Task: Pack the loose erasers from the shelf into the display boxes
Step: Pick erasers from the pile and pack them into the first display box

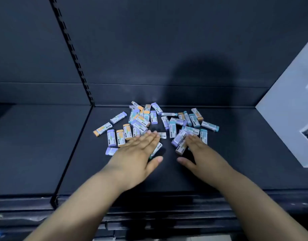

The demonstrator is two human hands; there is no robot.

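Several loose erasers in white sleeves with purple, orange or teal ends lie scattered on the dark shelf. A second cluster of erasers lies to the right. My left hand rests flat, fingers together, over the near edge of the left cluster and covers part of an eraser. My right hand lies flat with the thumb spread, its fingertips touching erasers at the near edge of the right cluster. Neither hand holds anything. No display box is clearly visible.
A white panel or box side leans in at the right edge of the shelf. A slotted upright divides this shelf bay from the one on the left. The shelf's front lip runs under my forearms.
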